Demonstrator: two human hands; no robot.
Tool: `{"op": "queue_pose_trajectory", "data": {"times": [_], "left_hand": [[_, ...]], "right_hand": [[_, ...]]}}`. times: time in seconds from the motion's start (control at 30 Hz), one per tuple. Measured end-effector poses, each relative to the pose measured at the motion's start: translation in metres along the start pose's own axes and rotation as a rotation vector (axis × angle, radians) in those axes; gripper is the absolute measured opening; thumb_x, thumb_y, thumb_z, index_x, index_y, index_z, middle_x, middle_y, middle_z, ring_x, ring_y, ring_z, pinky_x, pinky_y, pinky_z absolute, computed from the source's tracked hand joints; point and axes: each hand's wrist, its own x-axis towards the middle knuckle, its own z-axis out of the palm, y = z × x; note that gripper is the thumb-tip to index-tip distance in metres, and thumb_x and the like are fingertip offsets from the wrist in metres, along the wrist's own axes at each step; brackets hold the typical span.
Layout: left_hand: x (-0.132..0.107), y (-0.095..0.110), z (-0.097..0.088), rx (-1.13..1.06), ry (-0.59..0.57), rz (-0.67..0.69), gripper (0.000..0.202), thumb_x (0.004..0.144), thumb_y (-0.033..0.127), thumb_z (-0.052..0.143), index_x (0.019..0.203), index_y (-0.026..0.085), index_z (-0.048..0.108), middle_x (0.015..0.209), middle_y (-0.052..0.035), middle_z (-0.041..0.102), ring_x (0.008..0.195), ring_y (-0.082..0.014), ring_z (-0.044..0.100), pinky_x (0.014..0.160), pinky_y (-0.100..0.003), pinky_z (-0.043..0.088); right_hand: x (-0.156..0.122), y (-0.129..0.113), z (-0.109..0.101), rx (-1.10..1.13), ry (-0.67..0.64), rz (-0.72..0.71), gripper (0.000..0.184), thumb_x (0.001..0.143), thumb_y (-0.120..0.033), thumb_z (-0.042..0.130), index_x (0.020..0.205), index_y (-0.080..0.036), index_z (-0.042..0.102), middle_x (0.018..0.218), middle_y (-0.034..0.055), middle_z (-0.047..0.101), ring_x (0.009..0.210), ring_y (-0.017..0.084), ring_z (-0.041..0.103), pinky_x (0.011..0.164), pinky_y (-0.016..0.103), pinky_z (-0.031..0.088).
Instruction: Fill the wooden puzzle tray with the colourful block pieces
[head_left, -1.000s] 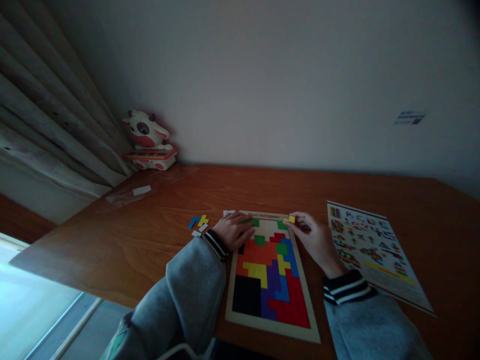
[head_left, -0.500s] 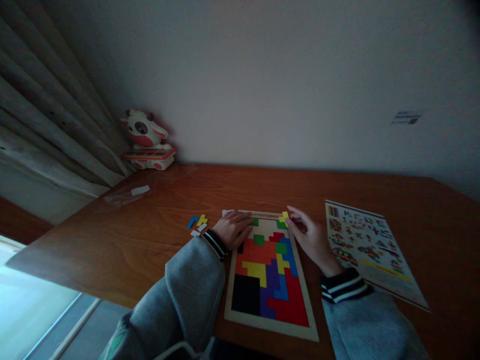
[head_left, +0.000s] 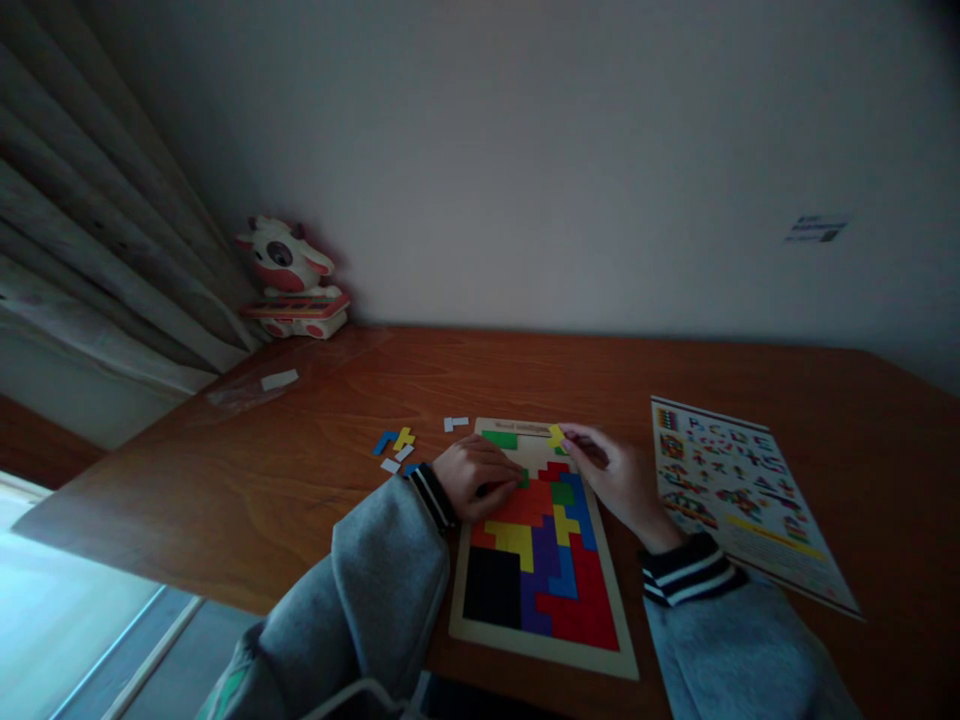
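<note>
Red piece lies in the near right end of the board. Left hand just slid nearer along the board's left side, fingers bunched over it; can't tell if it's gripping anything. Right hand has the yellow piece pinched, moved further in over the board's far right corner, doesn't look seated yet. Since the left hand dropped, the green block in the board's far left corner is uncovered, so that end's easier to work in. White piece just left of that corner shows fully now too.

Loose grey sleeves — black cuffs, white stripes — green mark on the left.
</note>
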Motion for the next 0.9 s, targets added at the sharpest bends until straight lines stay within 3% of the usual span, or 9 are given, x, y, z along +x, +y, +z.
{"op": "queue_pose_trajectory", "data": {"times": [0.2, 0.37, 0.53, 0.9], "left_hand": [[0.0, 0.0, -0.001, 0.001, 0.0, -0.019, 0.024, 0.093, 0.024, 0.05, 0.102, 0.017, 0.071, 0.104, -0.0098, 0.075, 0.095, -0.0203, 0.07, 0.088, -0.036, 0.053], [-0.001, -0.002, 0.002, -0.016, 0.013, -0.002, 0.023, 0.092, 0.023, 0.051, 0.101, 0.016, 0.071, 0.103, -0.01, 0.075, 0.094, -0.0206, 0.071, 0.088, -0.036, 0.053], [-0.002, -0.003, 0.004, -0.004, 0.001, -0.013, 0.023, 0.092, 0.024, 0.051, 0.102, 0.017, 0.071, 0.104, -0.0102, 0.075, 0.097, -0.0201, 0.07, 0.09, -0.035, 0.053], [-0.001, -0.001, 0.002, -0.018, 0.02, -0.018, 0.023, 0.091, 0.023, 0.051, 0.097, 0.016, 0.073, 0.102, -0.0097, 0.076, 0.094, -0.0213, 0.07, 0.087, -0.035, 0.055]], "right_hand": [[0.003, -0.012, 0.01, 0.029, -0.138, -0.025, 0.024, 0.091, -0.036, 0.056, 0.106, -0.025, 0.072, 0.102, 0.0062, 0.075, 0.088, 0.021, 0.072, 0.08, 0.039, 0.059], [0.007, -0.005, 0.021, -0.006, -0.251, -0.082, 0.022, 0.093, -0.029, 0.055, 0.107, -0.026, 0.071, 0.106, 0.005, 0.074, 0.097, 0.021, 0.07, 0.087, 0.04, 0.056], [0.01, 0.003, 0.024, -0.164, -0.278, -0.228, 0.021, 0.094, -0.026, 0.054, 0.102, -0.026, 0.073, 0.104, 0.0055, 0.072, 0.099, 0.021, 0.066, 0.091, 0.043, 0.052], [0.009, 0.001, 0.026, -0.214, -0.262, -0.216, 0.019, 0.092, -0.023, 0.057, 0.101, -0.026, 0.073, 0.102, 0.006, 0.068, 0.098, 0.021, 0.063, 0.089, 0.041, 0.051]]}}
